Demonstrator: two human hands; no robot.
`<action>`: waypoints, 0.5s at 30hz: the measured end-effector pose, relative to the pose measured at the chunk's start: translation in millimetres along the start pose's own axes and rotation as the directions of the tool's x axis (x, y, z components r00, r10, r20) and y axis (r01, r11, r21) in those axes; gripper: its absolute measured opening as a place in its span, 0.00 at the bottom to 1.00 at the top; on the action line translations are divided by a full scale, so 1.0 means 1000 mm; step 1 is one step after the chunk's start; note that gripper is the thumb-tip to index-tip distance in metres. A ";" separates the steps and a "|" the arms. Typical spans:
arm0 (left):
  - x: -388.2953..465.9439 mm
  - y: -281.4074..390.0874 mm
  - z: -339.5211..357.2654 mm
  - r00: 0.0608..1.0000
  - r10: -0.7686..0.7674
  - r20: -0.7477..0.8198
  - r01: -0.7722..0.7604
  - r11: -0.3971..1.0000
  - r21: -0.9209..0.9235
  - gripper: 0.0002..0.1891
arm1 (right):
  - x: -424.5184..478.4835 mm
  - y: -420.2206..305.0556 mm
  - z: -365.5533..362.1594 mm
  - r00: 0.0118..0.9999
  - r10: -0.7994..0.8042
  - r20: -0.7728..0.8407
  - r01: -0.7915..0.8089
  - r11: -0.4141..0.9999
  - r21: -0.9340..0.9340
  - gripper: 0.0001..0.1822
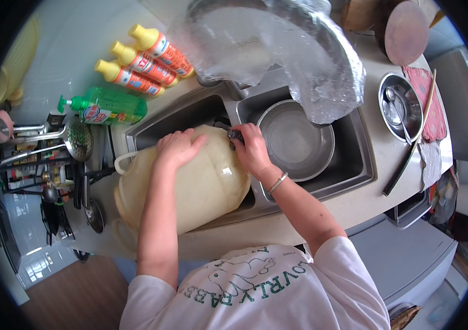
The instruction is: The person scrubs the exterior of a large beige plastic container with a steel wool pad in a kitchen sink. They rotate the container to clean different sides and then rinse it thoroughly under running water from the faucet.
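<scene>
A large cream plastic jar [201, 181] with loop handles lies on its side, tilted over the left sink basin [176, 115] and the counter's front edge. My left hand [178, 148] rests with its palm on the jar's upper side, thumb spread from the fingers. In my right hand [254, 150] is a dark metal scouring pad [236, 137], held against the jar's far end. That wrist wears a bangle [277, 183]. The right basin [351, 156] holds a round metal pot [296, 140] with what looks like water in it.
Clear plastic [325, 62] covers a large round vessel behind the sink. At left stand a green pump bottle [114, 105], several yellow-capped bottles [151, 62] and a utensil rack [35, 163]. A steel bowl [399, 107] with spoons sits right, by a long stick [407, 161] and cloths [428, 103].
</scene>
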State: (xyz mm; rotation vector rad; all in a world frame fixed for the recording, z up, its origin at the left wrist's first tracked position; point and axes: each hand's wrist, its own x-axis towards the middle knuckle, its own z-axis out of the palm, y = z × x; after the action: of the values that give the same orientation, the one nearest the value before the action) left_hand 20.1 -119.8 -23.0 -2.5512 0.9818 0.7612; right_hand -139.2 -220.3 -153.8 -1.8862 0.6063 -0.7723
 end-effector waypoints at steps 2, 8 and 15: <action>-0.007 -0.001 -0.001 1.000 0.016 -0.010 -0.016 1.000 0.011 0.34 | 0.004 0.025 0.001 0.999 -0.003 -0.044 -0.002 0.992 -0.125 0.17; -0.007 -0.010 0.009 0.996 0.031 -0.085 -0.033 0.999 -0.029 0.29 | -0.018 0.123 -0.049 0.855 0.460 -0.237 -0.481 0.535 -0.695 0.20; -0.004 -0.006 0.004 0.986 0.034 -0.160 -0.039 0.999 -0.026 0.18 | -0.021 0.126 -0.021 0.678 0.659 0.326 -0.677 0.732 -0.072 0.21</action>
State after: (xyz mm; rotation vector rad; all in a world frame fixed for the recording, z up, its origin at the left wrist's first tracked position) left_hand 19.9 -111.4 -23.3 -2.6599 1.0764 0.5915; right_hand -178.3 -268.7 -267.3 -1.5117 0.9672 0.0214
